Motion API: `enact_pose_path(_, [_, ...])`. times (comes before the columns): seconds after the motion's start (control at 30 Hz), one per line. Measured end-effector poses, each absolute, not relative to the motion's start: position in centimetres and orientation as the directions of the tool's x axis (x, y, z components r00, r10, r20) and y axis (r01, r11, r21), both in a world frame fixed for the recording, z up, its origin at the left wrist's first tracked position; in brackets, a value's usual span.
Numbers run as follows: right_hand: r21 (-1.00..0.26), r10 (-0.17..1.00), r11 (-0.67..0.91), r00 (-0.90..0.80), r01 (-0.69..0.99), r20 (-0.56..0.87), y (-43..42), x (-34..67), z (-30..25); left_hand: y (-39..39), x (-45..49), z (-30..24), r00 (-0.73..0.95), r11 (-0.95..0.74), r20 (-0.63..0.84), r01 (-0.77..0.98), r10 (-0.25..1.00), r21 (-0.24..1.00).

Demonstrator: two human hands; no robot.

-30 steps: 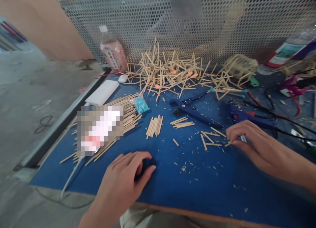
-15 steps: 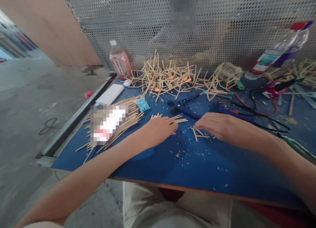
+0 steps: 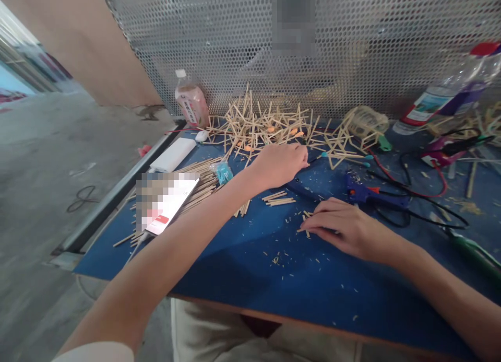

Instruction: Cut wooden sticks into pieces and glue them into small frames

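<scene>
My left hand (image 3: 279,166) reaches across the blue-handled pliers (image 3: 307,190), its fingers curled down over the upper handle; the jaws are hidden beneath it. My right hand (image 3: 340,229) is lower on the right, thumb and fingers pinched at some short wooden sticks (image 3: 306,217). A loose group of cut sticks (image 3: 278,198) lies between the two hands. Longer wooden sticks (image 3: 201,192) are spread under and beside a lit phone (image 3: 172,208). Behind my left hand stands a tangled heap of joined sticks (image 3: 258,124).
A glue gun (image 3: 364,195) with black cables lies to the right. Bottles stand at the back left (image 3: 191,103) and back right (image 3: 426,108), before a perforated metal panel (image 3: 219,38). A white power bank (image 3: 174,154) and a small blue packet (image 3: 223,172) are on the left.
My left hand has moved up and right, from the cut sticks to the pliers, uncovering those sticks. My right hand has come down slightly to the short sticks.
</scene>
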State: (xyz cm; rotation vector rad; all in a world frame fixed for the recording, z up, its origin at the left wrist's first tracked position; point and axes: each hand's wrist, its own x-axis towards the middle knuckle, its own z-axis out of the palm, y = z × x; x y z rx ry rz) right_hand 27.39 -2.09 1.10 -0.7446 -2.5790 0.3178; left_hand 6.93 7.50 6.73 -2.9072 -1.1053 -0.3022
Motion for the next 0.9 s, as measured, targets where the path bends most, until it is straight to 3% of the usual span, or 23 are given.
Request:
enact_pose_path(0.13, [-0.334, 0.537, 0.837, -0.768, 0.433, 0.35, -1.8, 27.2, 0.7, 9.4, 10.3, 6.8, 0.73, -0.746, 0.176, 0.665, 0.66, 0.036])
enact_pose_path(0.27, [-0.375, 0.567, 0.814, -0.748, 0.444, 0.344, -1.4, 28.0, 0.7, 8.6, 11.5, 8.0, 0.473, -0.52, 0.323, 0.851, 0.82, 0.074])
enact_pose_path(0.43, [-0.404, 0.671, 0.735, -0.666, 0.544, 0.326, -1.1, 29.3, 1.5, 0.0, 5.8, 7.8, 0.473, -0.506, 0.236, 0.857, 0.849, 0.101])
enact_pose_path(0.6, [-0.356, 0.648, 0.758, -0.696, 0.547, 0.31, -1.7, 29.2, 1.8, -8.7, -3.3, 3.6, 0.395, -0.405, 0.096, 0.863, 0.914, 0.302])
enact_pose_path(0.73, [-0.386, 0.623, 0.772, -0.725, 0.505, 0.295, -2.3, 28.4, 1.8, -10.5, -7.5, 0.2, 0.144, -0.225, 0.23, 0.896, 0.963, 0.383])
enact_pose_path(0.9, [-0.387, 0.608, 0.784, -0.726, 0.486, 0.32, -1.9, 28.2, 1.7, -10.3, -7.6, -1.5, 0.215, -0.315, 0.32, 0.9, 0.923, 0.302])
